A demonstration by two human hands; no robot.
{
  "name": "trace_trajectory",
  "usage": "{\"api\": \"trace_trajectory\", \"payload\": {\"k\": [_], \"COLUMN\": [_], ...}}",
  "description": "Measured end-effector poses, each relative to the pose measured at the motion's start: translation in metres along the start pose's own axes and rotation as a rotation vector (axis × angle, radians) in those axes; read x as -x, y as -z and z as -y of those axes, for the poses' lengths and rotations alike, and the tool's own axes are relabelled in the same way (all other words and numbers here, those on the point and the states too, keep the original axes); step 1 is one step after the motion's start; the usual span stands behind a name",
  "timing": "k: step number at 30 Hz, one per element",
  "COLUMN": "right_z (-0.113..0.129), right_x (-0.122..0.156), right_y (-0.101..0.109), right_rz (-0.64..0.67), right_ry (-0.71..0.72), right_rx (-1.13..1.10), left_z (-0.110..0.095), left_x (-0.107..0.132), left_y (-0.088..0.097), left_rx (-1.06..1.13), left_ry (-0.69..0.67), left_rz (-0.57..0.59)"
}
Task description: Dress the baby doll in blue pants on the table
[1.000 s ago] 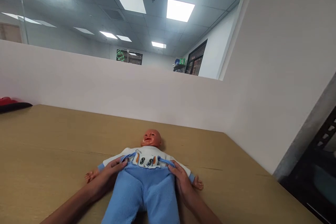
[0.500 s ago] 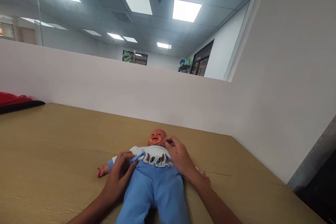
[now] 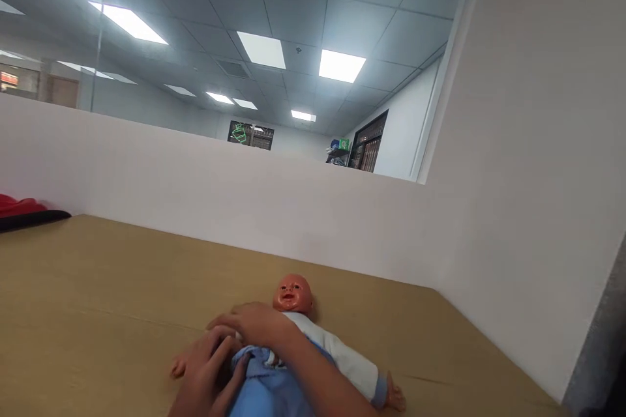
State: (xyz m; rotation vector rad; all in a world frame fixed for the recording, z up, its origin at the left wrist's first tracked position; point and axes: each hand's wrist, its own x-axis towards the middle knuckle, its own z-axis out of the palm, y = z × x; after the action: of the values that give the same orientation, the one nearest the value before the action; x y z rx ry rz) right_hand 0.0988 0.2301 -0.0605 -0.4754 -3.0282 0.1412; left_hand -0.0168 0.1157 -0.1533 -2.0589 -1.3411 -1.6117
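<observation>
Pale wall (image 3: pixel 254 202): rising behind the table's far edge and bending towards three o'clock
Table (image 3: pixel 147 280): spreading flat and tan below the wall
Doll (image 3: pixel 303 322): lying on its back on the table at six o'clock, its crown pointing to twelve, its arms stretching out to four and eight, the person's hands and right forearm covering much of its chest
Blue overalls (image 3: pixel 271 394): looking plain and soft, creasing near the top, running out of view at six o'clock
White top (image 3: pixel 349 358): covering the chest, its four o'clock sleeve lying straight and ending in a blue cuff (image 3: pixel 380 392)
Right hand (image 3: pixel 257 324): lying across the doll at the head's eight o'clock, overlapping the left; whether it is gripping anything, I cannot tell
Left hand (image 3: pixel 210 358): resting at the overalls' ten o'clock, fingers curling, thumb lying by the blue cloth; whether it is pinching any, I cannot tell
Doll's head (image 3: pixel 293 294): shining bald and orange-pink, mouth showing open
Doll's hands (image 3: pixel 395 396): one spreading its fingers at four o'clock, one poking out blurred at eight
</observation>
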Motion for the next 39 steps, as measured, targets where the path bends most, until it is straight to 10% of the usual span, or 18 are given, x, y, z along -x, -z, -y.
{"api": "trace_trajectory", "payload": {"k": [8,20,39], "right_z": [-0.003,-0.009,-0.02], "right_x": [0.053,0.074,0.067], "right_y": [0.034,-0.005,-0.018], "right_rz": [-0.354,-0.36,-0.776], "right_ry": [-0.276,-0.222,-0.357], "right_rx": [-0.158,-0.599,-0.756], "left_z": [0.021,-0.016,-0.01], "left_x": [0.008,-0.006,-0.008], "left_y": [-0.009,-0.001,-0.003], "left_rx": [-0.084,0.544,0.811], "left_ry": [0.132,0.685,0.699], "left_rz": [-0.101,-0.038,0.041]}}
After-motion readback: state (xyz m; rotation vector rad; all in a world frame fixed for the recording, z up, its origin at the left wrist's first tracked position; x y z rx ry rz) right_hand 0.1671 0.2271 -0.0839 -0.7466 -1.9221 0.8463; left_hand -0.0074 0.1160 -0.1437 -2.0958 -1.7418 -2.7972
